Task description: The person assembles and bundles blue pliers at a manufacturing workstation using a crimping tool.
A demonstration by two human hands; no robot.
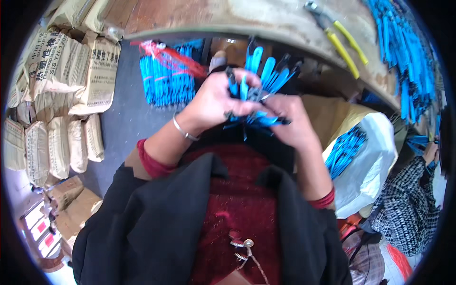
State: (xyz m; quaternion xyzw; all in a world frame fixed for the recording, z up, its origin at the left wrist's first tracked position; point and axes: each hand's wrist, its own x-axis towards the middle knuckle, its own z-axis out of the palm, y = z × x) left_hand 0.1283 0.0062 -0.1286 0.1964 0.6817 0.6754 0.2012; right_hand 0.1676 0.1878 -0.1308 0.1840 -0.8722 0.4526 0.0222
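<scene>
In front of my chest both hands are closed round a bundle of flat blue strips with black ends (pixel 256 59), which fan out upward and also poke out below my fingers. My left hand (pixel 216 97), with a silver bangle at the wrist, wraps the bundle from the left. From the right, my right hand (pixel 292 118) grips its lower part, the fingertips meeting near the middle. A thin light line, perhaps a tie, shows by the right fingers. Exactly how the fingers sit is partly hidden.
Pliers with yellow handles (pixel 343 45) lie on the wooden table (pixel 190 16). Blue strips (pixel 408 57) heap at its right end. Tied blue bundles (pixel 166 80) with red string lie at left, near stacked paper sacks (pixel 57 142). A white sack (pixel 373 161) holds more strips, beside another person's knit sleeve (pixel 408 204).
</scene>
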